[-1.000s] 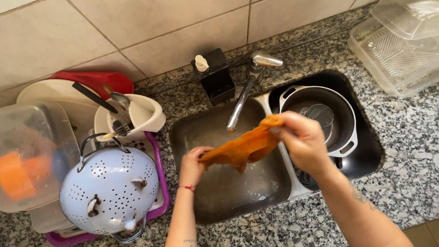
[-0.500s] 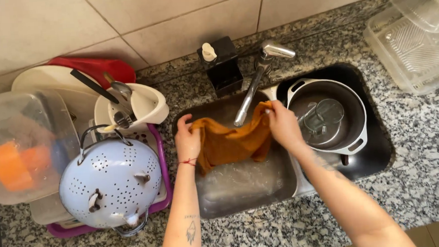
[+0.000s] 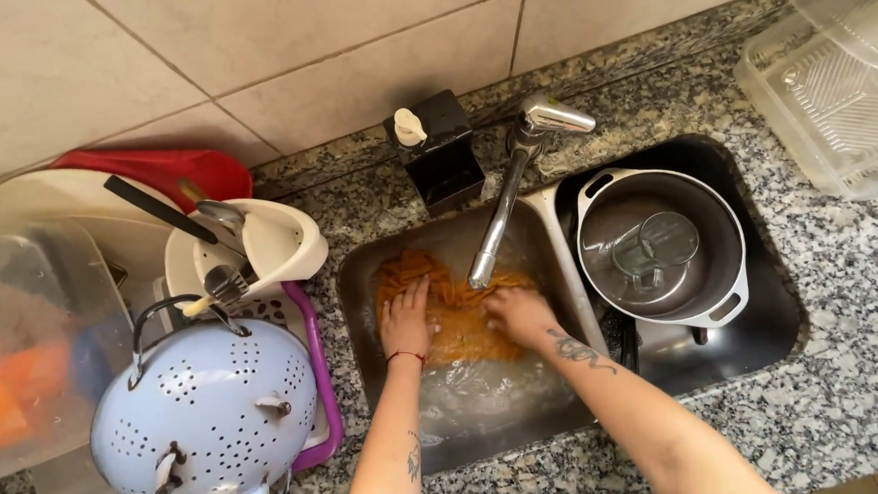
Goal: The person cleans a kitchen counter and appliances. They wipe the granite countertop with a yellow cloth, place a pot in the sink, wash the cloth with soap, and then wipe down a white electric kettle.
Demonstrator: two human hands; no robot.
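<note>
Down at left sink basin [image 3: 362,311]: orange cloth [image 3: 457,306] lay spread flat on basin floor, under faucet [image 3: 516,183]. Left hand [image 3: 406,321] pressed open, palm down, on cloth's left part. Right hand [image 3: 518,311] pressed flat on cloth's right part, fingers spread. Right basin held grey pot [image 3: 659,245] with glass inside. Pale blue colander [image 3: 208,419] sat overturned on rack, left of sink. Black soap dispenser [image 3: 436,157] stood on granite surface [image 3: 845,356] behind faucet.

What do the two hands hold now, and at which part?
Nothing is gripped: left hand and right hand press flat on the top of the orange cloth in the sink.
</note>
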